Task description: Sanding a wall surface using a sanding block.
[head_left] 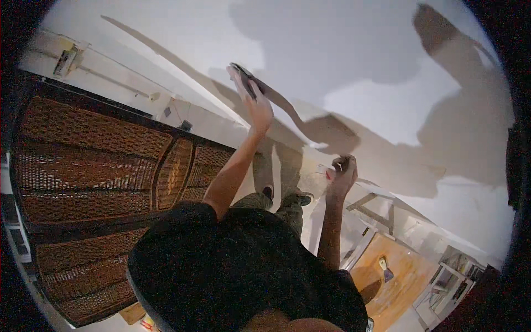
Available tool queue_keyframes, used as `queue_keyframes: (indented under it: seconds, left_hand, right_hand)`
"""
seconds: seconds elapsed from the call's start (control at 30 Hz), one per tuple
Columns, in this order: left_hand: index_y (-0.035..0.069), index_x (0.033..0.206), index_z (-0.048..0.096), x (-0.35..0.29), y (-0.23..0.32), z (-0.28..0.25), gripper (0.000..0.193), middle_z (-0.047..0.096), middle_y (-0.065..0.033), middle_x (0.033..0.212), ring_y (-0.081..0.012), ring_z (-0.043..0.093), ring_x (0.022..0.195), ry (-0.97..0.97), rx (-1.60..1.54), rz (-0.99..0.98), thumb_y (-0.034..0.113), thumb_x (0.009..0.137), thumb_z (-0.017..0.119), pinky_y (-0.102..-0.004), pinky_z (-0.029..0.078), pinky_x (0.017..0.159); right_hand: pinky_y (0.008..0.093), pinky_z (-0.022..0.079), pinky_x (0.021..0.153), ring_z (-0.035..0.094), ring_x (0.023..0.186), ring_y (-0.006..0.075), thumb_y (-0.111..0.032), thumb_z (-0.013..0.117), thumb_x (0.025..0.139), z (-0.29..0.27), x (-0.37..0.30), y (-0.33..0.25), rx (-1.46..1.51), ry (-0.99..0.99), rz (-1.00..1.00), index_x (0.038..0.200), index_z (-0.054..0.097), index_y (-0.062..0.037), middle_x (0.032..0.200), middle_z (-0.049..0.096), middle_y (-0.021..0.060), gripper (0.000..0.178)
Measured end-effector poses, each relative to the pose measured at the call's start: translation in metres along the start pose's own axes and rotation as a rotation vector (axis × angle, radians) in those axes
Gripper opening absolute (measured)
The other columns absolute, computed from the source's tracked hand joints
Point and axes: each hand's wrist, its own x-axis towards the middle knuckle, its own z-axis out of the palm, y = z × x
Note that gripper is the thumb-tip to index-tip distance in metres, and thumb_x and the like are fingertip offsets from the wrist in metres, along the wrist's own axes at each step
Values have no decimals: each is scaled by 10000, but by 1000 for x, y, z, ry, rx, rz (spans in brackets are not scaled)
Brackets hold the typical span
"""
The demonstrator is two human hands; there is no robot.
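Note:
High on the white wall [310, 50], my left hand [255, 105] is raised and closed round a dark flat pad that looks like a sanding block [243, 77]. The block lies at or very close to the wall's surface and casts a long shadow. Lower and to the right, my right hand [345, 170] is held up in front of the wall with its fingers curled in. Whatever those fingers hold, if anything, is hidden. A small red patch shows beside that wrist; its kind is unclear.
A dark-framed woven wicker panel [88, 160] fills the left side. At lower right, a putty knife [385, 268] lies on a stained wooden board [406, 279]. Stepladder-like frames [376, 213] stand near the wall. My feet [301, 200] show below.

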Motion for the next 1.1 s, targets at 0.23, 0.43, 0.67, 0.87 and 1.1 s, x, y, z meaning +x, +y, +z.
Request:
queue_keyframes:
  seconds: [0.23, 0.43, 0.67, 0.87, 1.1]
  left_hand:
    - [-82, 1558, 180, -12, 4, -11, 596, 25, -344, 1631, -485, 43, 1523, -96, 185, 185, 0, 1010, 398, -469, 89, 1242]
    - [31, 1485, 425, -93, -77, -86, 546, 550, -164, 1419, -294, 538, 1302, -633, -503, -934, 322, 1038, 546, -443, 423, 1084]
    - [58, 1312, 569, -122, -9, -190, 402, 649, -98, 1255, -243, 644, 1134, -578, -894, -1266, 316, 1006, 614, -415, 526, 974]
    - [71, 1243, 592, -131, 24, -251, 294, 684, -92, 1162, -246, 681, 1047, -601, -948, -1314, 185, 979, 652, -418, 552, 953]
    - [61, 1319, 535, -156, 37, -286, 368, 585, -93, 1279, -206, 598, 1161, -663, -850, -960, 156, 980, 639, -388, 530, 962]
  right_hand:
    - [293, 449, 764, 558, 780, 137, -255, 454, 1044, -10, -41, -3, -131, 83, -20, 982, 634, -38, 801, 592, 32, 289]
    - [287, 461, 751, 582, 839, 133, -279, 511, 1031, 43, -81, 7, -101, 128, -75, 975, 645, -45, 899, 640, 39, 276]
    - [310, 474, 929, 583, 1052, 139, -200, 579, 1019, 73, -149, 31, -525, -150, -159, 1340, 574, -42, 1180, 638, 75, 358]
    - [328, 481, 969, 587, 1156, 176, -137, 618, 1001, 74, -236, 65, -309, -214, 89, 1404, 511, -60, 1262, 620, 90, 424]
    - [324, 491, 972, 610, 1144, 172, -59, 616, 985, 89, -296, 34, -83, 13, 3, 1363, 531, -52, 1258, 636, 83, 387]
